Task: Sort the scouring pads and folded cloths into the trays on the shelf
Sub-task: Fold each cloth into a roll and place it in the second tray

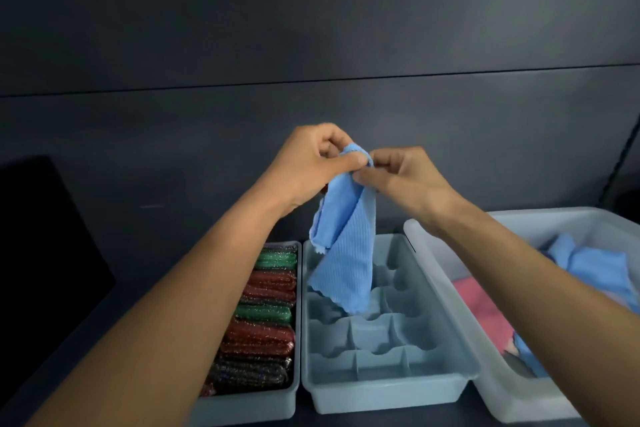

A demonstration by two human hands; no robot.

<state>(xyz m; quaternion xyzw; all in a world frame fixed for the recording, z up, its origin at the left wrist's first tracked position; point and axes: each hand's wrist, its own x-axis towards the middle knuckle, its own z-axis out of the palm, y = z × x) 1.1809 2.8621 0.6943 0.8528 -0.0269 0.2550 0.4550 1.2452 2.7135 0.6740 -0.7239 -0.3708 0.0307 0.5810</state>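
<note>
Blue cloth [343, 246] hangs pinched between my left hand [311, 166] and right hand [405, 180] above the divided tray [391, 392], beside stacked scouring pads [266, 315].

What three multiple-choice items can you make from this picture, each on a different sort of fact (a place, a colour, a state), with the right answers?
1. Where do the scouring pads lie?
A. in the left tray
B. in the divided tray
C. in the right bin

2. What colour is the cloth that the left hand and the right hand hold?
A. pink
B. green
C. blue

3. How is this cloth now?
A. folded flat in a compartment
B. hanging loose from both hands
C. lying in the right bin

Answers:
1 A: red, green and dark pads fill the left tray.
2 C: the held cloth is light blue.
3 B: both hands pinch its top, and it hangs unfolded above the divided tray.
</note>
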